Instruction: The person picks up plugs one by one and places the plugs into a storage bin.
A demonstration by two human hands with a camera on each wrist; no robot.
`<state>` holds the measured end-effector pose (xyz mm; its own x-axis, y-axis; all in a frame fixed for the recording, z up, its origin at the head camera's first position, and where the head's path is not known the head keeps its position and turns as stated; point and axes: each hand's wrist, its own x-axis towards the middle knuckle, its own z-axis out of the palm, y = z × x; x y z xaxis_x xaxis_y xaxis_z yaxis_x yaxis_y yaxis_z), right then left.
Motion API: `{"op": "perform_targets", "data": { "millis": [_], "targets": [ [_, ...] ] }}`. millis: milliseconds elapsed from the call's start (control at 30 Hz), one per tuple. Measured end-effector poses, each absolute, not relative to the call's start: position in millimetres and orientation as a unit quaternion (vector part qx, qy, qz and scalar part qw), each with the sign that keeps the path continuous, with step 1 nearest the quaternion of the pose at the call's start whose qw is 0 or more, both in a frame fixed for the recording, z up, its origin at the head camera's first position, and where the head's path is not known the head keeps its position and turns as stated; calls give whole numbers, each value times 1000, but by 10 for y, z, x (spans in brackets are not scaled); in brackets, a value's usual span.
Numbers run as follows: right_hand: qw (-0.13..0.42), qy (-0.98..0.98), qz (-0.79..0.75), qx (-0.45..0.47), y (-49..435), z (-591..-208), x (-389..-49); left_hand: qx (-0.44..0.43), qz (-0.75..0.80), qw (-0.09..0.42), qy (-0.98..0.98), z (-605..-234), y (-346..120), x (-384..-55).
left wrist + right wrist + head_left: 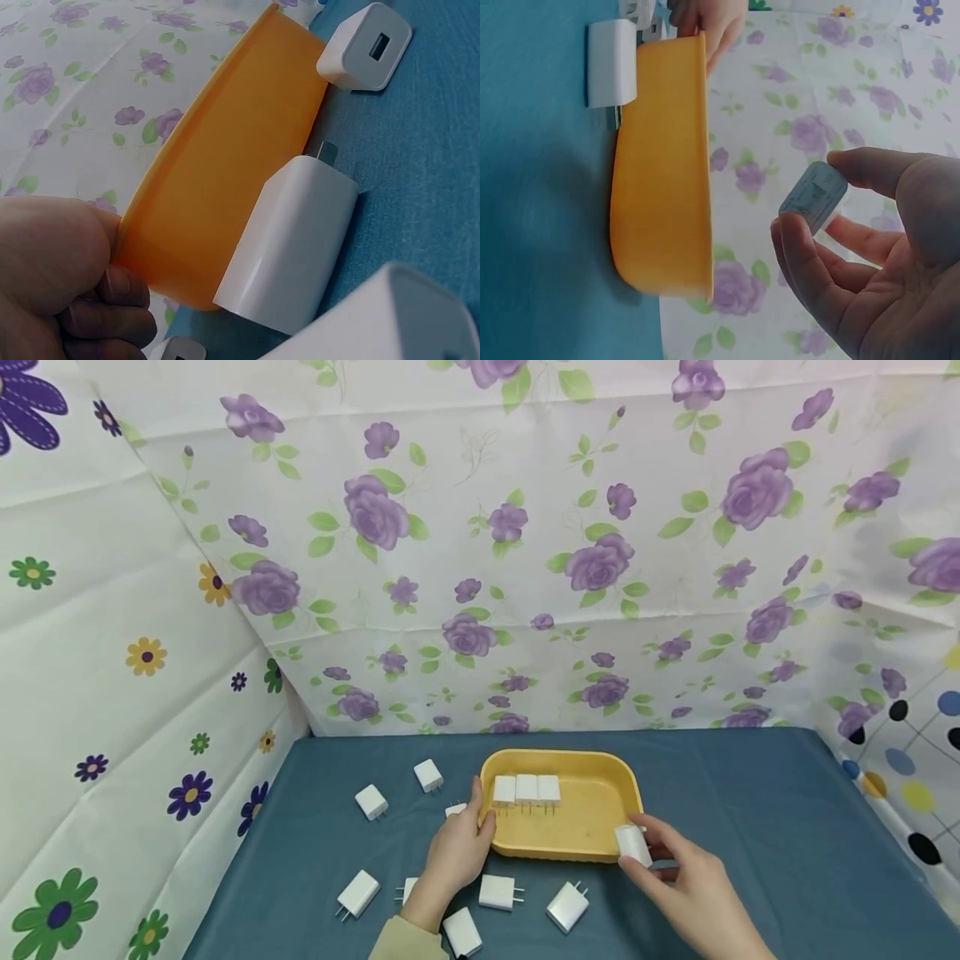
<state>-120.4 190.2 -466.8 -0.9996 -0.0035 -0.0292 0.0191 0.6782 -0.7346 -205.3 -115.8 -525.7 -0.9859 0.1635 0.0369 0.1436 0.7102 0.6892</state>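
Observation:
A yellow tray (596, 814) stands on the blue cloth, with three white chargers (527, 788) side by side in its left half, prongs toward me. At the tray's left end, my left hand (457, 852) grips the rim between thumb and curled fingers; the left wrist view shows this hold on the tray wall (217, 161). My right hand (697, 881) pinches another white charger (633, 845) between thumb and fingertips, at the tray's front right corner. In the right wrist view the held charger's (814, 193) end face shows, level with the upper part of the tray.
Several loose chargers lie in front of and left of the tray, among them one (567, 907) with its prongs toward the tray and one (357, 893) farther left. My left forearm (427, 902) partly covers some. A flowered sheet (480, 568) hangs behind the table.

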Motion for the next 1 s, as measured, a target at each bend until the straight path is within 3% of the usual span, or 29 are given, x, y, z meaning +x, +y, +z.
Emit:
{"op": "perform_targets", "data": {
  "millis": [567,1000],
  "targets": [
    [8,878,-478,-22,1675,-4817,-1619,73,370,24,926,-5249,-1154,-2051],
    [-20,918,-395,2,1484,-5076,-2149,86,368,5,926,-5257,-1157,-2069]
  ]
}}
